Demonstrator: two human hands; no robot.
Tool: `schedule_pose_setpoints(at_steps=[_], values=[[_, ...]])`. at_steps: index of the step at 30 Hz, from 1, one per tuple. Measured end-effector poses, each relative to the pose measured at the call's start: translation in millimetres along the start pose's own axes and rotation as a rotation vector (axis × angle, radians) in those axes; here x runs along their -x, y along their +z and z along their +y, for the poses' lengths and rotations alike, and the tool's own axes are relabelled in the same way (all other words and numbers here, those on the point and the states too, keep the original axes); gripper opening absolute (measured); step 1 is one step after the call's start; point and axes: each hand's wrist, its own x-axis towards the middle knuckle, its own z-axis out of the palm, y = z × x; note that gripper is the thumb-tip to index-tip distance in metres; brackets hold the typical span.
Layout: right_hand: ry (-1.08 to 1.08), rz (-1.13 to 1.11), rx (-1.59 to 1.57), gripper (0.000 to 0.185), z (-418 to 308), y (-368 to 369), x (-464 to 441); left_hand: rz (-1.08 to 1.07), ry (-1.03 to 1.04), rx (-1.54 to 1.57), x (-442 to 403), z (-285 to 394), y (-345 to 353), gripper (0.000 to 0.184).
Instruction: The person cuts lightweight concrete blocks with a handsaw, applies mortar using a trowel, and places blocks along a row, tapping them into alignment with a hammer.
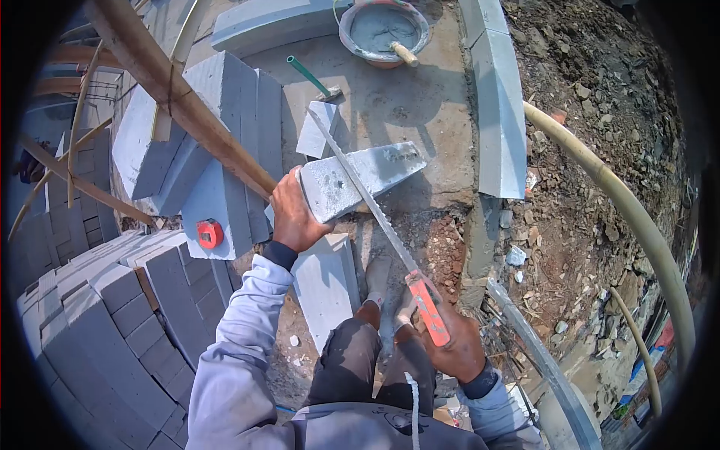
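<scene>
My left hand (295, 212) grips the near left end of a light grey block (375, 176), fingers over its edge. A long toothed saw blade (365, 193) lies across the top of this block, slanting from upper left to lower right. My right hand (459, 343) is closed round the saw's orange handle (427, 309), below and right of the block. A smaller block piece (318, 129) sits just beyond the blade's far end. Behind it is a tool with a green handle (306, 76).
A bucket of grey mortar (384, 31) stands at the top. Stacked blocks (112, 330) fill the left, with a red tape measure (210, 234) on one. A bamboo pole (180, 97) crosses the upper left; another (637, 199) curves over rubble at right. A low block wall (499, 112) runs beside the rubble.
</scene>
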Motion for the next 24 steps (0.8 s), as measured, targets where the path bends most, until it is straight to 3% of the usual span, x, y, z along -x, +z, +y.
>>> schedule_pose_setpoints(at_steps=[3,6,11,14,17,22,24], values=[[-0.041,0.021,0.057,0.018,29,23,-46,0.023,-0.06,0.012,0,7,8,0.11],[-0.112,-0.02,0.134,0.018,34,28,-95,0.014,-0.287,0.095,-8,9,7,0.11],[-0.169,-0.025,0.078,0.017,29,3,-49,0.01,-0.022,0.017,-2,-7,0,0.108],[-0.167,-0.019,0.04,0.019,37,12,-54,0.052,-0.043,0.023,-6,3,2,0.105],[-0.156,-0.085,0.129,0.024,48,15,-109,0.017,-0.27,0.078,-20,11,5,0.104],[-0.114,-0.104,0.019,0.028,9,-37,-61,-0.04,-0.164,0.028,-30,17,-7,0.105],[-0.072,-0.104,0.039,0.026,20,-22,-84,-0.006,-0.172,0.029,-28,15,-1,0.105]])
